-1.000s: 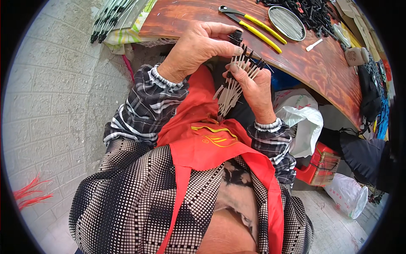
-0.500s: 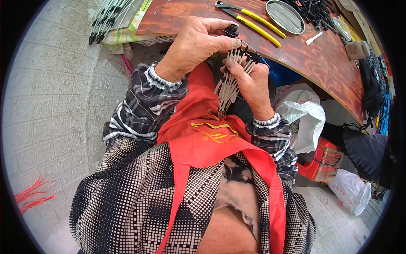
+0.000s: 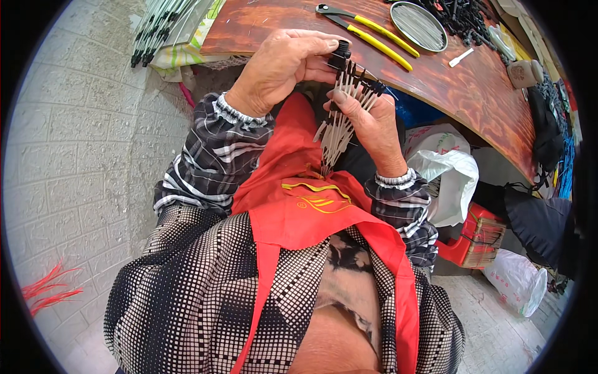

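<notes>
Above my lap, my left hand (image 3: 277, 68) is closed with its thumb on a black ribbed round piece (image 3: 340, 55), which looks like an umbrella hub; its other fingers are partly hidden. Just below that piece, a bundle of thin grey-white rods (image 3: 337, 132) with black ends fans out, resembling umbrella ribs. My right hand (image 3: 374, 121) grips the bundle near its top, thumb across the front, its other fingers mostly hidden behind. The rods' lower ends gather close to my red apron (image 3: 324, 209). Whether every rod joins the black piece, I cannot tell.
On the reddish wooden table (image 3: 473, 93) lie yellow-handled pliers (image 3: 380, 47), a round dish (image 3: 418, 26) of thin clear strips, black parts (image 3: 464, 19) and a small white stick (image 3: 461, 57). More rods (image 3: 156, 31) stand at far left. White bags (image 3: 451, 177) hang at right.
My left thumb has shifted up from the rods' black tips onto the black ribbed piece, baring more of it. My right hand keeps hold of the rods almost unmoved.
</notes>
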The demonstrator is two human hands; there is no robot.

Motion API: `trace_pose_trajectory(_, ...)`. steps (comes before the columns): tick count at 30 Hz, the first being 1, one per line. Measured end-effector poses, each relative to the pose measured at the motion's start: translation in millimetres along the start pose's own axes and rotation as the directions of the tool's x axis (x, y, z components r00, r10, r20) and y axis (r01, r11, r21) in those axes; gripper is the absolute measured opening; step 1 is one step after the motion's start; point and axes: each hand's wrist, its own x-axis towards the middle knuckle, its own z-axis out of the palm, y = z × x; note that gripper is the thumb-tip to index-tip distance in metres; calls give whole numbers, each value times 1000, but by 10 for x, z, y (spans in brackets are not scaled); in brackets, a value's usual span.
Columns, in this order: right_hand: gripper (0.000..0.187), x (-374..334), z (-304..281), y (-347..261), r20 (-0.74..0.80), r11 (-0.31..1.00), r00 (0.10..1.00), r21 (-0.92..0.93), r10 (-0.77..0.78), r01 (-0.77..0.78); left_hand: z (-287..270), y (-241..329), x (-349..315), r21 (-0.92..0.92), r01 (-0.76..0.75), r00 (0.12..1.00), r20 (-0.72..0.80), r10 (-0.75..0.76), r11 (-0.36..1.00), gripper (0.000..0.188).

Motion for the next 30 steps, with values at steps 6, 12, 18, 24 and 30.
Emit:
trace_pose_trajectory(6, 23, 6, -3, -2, -7, 999, 1000, -42, 0, 0, 60, -8, -10, 25, -40, 998, -49, 41, 999, 33)
trace_pose_trajectory(12, 23, 0, -2, -20, -2, 998, 1000, -57, -2, 2, 56, 13, -6, 4, -35, 999, 0, 35, 999, 36)
trace_pose_trajectory(18, 22, -12, -4, 2, -22, 999, 1000, -34, 8, -8, 84, 12, -22, 8, -43, 999, -7, 43, 999, 37)
trace_pose_trajectory(24, 21, -5, -11, 6, -29, 1000, 999, -4, 23, -23, 152, -8, -75, -133, -60, 997, -46, 54, 989, 37)
trace_pose_trajectory(30, 22, -12, -18, 31, -18, 999, 1000, 37, 16, -15, 196, -52, -192, 211, -125, 990, -34, 135, 970, 37)
